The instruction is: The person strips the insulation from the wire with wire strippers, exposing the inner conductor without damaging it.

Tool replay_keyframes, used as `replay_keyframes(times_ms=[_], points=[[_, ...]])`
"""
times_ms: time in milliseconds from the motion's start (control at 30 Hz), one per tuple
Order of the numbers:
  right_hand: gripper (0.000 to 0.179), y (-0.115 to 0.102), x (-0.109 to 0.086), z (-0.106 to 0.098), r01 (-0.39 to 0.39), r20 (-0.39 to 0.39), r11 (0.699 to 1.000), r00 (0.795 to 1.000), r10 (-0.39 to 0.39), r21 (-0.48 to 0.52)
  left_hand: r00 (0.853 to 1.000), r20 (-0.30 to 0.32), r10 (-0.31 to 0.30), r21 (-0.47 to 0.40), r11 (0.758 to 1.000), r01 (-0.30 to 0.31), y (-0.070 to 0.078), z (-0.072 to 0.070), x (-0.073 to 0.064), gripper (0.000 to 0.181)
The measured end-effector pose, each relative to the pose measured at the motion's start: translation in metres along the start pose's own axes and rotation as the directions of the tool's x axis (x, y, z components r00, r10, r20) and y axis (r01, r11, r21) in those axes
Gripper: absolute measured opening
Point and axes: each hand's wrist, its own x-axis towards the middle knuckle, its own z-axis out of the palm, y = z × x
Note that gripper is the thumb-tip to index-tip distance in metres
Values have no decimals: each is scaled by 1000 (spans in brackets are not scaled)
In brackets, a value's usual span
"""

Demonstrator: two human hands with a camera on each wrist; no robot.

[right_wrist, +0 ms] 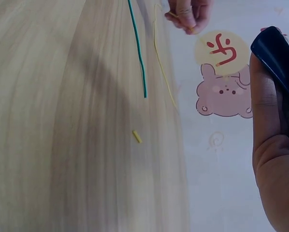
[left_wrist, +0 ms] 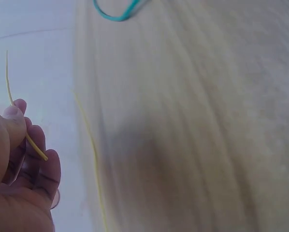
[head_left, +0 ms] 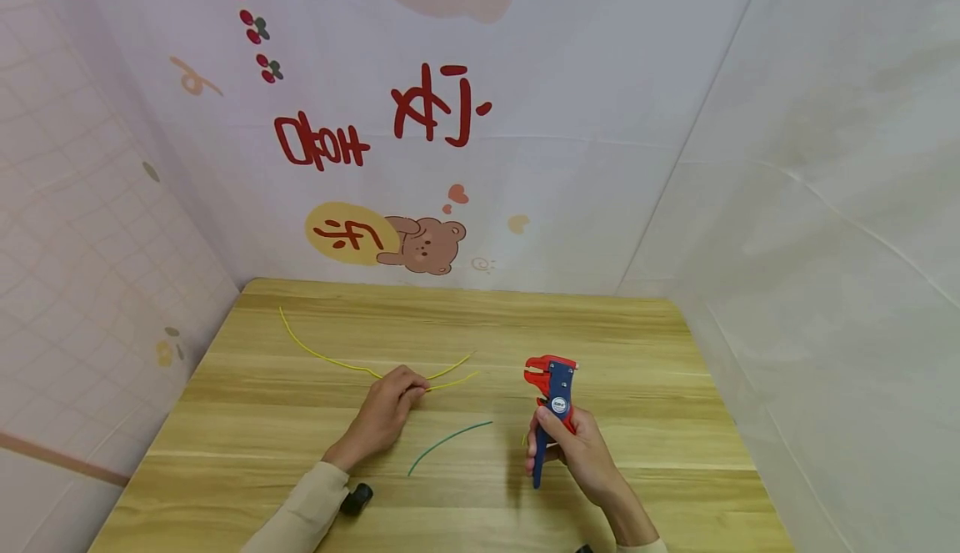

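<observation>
My left hand [head_left: 381, 413] pinches a short yellow wire [left_wrist: 7, 79] between thumb and fingers, and the wire's free end points right in the head view. A longer yellow wire [head_left: 321, 356] lies curved on the table, passing behind the left hand. In my right hand [head_left: 591, 457] is a wire stripper [head_left: 559, 381] with blue and red parts, gripped by its handles, head up and jaws apart. Nothing sits in those jaws. The right wrist view catches only a dark handle end [right_wrist: 275, 53] of the tool. Between the hands a green wire [head_left: 448, 441] rests on the table.
A tiny yellow piece [right_wrist: 137, 137] lies on the wooden table [head_left: 645, 353], partly behind the right hand in the head view. White printed sheeting [head_left: 570, 203] rises at the table's back, with more at both sides. A black cylinder [head_left: 357, 499] sits beside the left sleeve.
</observation>
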Motion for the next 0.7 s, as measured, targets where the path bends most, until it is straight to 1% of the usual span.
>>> replay_keyframes(times_ms=[200,367,533,700], points=[[34,6,1,-4,-33,-18,999,999,32,-14,1000,-7,18,-17,1000,-18,6,-4,2,11],[33,9,1,-5,-59,-18,998,998,59,-14,998,-23,54,-7,999,-54,13,-8,6,10],[31,11,1,-6,-90,-16,996,996,90,1,996,-27,85,-4,996,-86,23,-13,10,8],[36,12,2,-5,-122,-11,992,992,122,9,993,-28,112,3,994,-112,34,-18,13,9]])
